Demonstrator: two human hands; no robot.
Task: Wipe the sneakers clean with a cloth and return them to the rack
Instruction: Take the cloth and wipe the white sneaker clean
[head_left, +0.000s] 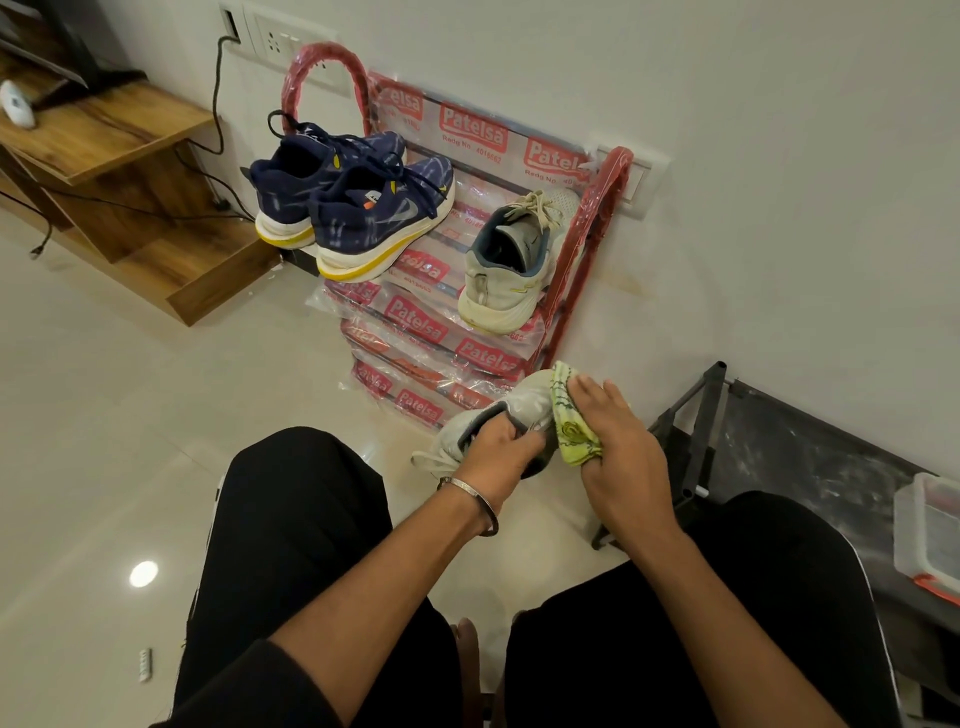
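My left hand grips a pale grey sneaker by its collar, held above my knees. My right hand holds a yellow-green cloth bunched against the sneaker's side. The matching pale sneaker stands on the top shelf of the red rack, at its right. A pair of navy sneakers with white and yellow soles stands on the same shelf at the left.
The rack, wrapped in printed plastic, leans against the white wall. A wooden TV unit with cables is at the left. A dark metal frame and a clear plastic box are at the right. Glossy tiled floor lies to the left.
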